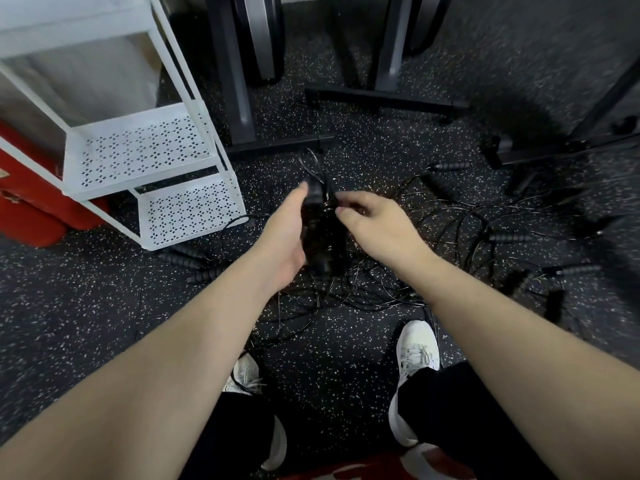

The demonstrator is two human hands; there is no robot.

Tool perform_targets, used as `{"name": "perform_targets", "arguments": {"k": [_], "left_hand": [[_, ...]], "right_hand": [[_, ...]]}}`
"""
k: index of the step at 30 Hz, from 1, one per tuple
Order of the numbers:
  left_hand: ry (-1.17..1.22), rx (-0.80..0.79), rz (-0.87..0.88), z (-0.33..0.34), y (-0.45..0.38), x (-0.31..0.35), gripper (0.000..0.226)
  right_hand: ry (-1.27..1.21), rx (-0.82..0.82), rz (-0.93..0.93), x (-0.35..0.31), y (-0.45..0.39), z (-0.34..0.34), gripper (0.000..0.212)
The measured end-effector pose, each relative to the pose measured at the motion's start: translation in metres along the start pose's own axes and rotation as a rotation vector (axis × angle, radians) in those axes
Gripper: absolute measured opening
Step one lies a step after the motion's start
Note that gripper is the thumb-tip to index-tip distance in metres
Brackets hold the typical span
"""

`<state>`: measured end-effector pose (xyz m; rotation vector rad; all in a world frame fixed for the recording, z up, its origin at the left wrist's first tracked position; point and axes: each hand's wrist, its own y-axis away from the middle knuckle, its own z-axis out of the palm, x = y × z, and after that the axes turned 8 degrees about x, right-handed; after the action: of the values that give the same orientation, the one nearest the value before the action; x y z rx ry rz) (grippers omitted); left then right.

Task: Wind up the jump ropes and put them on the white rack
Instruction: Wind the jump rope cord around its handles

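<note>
My left hand (284,233) grips the black handles of a jump rope (317,216), held upright in front of me with thin cord looping above them. Beside it my right hand (370,220) pinches the thin black cord close to the handles. A tangle of several more black jump ropes (450,233) lies spread over the speckled floor below and to the right, with foam handles (510,238) scattered around. The white rack (145,150) stands at the left, its perforated shelves bare.
Black frames of exercise machines (384,102) stand behind the ropes. A red object (31,202) sits left of the rack. Two more foam handles (183,259) lie by the rack's foot. My white shoes (415,351) stand among loose cords.
</note>
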<state>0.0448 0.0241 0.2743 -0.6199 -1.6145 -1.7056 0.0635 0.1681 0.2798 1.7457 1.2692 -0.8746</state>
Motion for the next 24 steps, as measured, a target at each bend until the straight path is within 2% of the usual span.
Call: {"name": "perform_targets", "arguments": {"k": [7, 9, 12, 15, 19, 22, 24], "left_hand": [[0.112, -0.056, 0.091, 0.004, 0.025, 0.012, 0.058], [0.111, -0.065, 0.142, 0.006, 0.036, 0.017, 0.054], [0.110, -0.093, 0.228, 0.003, 0.056, 0.027, 0.043], [0.059, -0.123, 0.335, -0.003, 0.078, 0.053, 0.036], [-0.101, -0.151, 0.476, -0.015, 0.102, 0.101, 0.037], [-0.232, -0.068, 0.552, -0.023, 0.122, 0.136, 0.031], [-0.230, -0.018, 0.486, -0.030, 0.133, 0.155, 0.034]], "right_hand": [[0.216, -0.027, -0.035, -0.018, 0.019, -0.007, 0.081], [0.223, -0.010, -0.077, -0.024, 0.024, -0.011, 0.076], [0.084, 0.030, -0.055, -0.036, 0.027, -0.019, 0.055], [-0.185, 0.012, 0.040, -0.060, 0.028, -0.031, 0.058], [-0.586, -0.035, 0.181, -0.112, 0.033, -0.050, 0.039], [-0.683, -0.062, 0.231, -0.150, 0.037, -0.058, 0.039], [-0.705, -0.098, 0.214, -0.177, 0.041, -0.060, 0.042]]}}
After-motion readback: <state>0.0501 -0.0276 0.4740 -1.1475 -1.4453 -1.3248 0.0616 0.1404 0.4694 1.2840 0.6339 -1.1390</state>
